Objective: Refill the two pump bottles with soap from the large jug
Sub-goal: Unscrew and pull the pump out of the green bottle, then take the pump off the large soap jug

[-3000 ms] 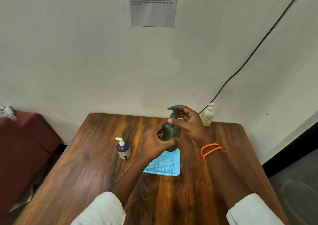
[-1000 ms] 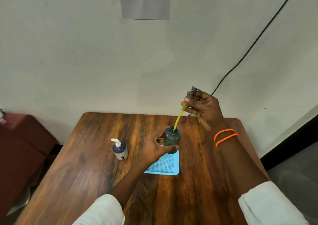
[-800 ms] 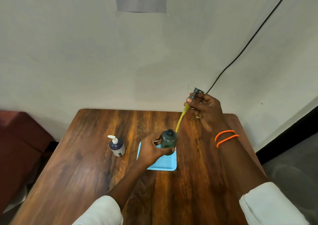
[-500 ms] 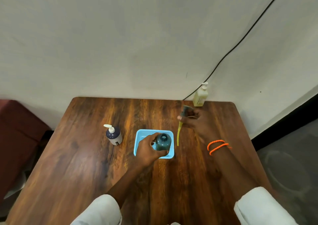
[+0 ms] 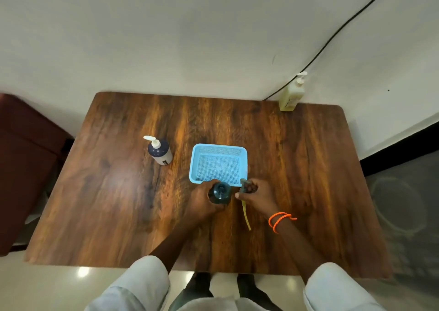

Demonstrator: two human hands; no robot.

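1. Bottle [image 5: 219, 193], dark green and open at the neck, stands upright on the desk [image 5: 114, 191] just in front of the blue basket's near edge, with my left hand [image 5: 202, 201] wrapped around its side.
2. My right hand [image 5: 256, 195] sits just to the right of the bottle, fingers curled around the pump head [image 5: 244, 184]; its yellow tube [image 5: 245, 215] trails toward the desk's near edge.
3. The blue basket [image 5: 197, 161] lies near the middle of the desk.
4. A small navy bottle [image 5: 159, 151] with a white pump stands left of the basket, well apart from it.
5. A pale yellow bottle [image 5: 291, 95] with a white pump stands at the far edge, toward the right corner, against the wall.
6. Two orange bands [image 5: 280, 219] circle my right wrist.
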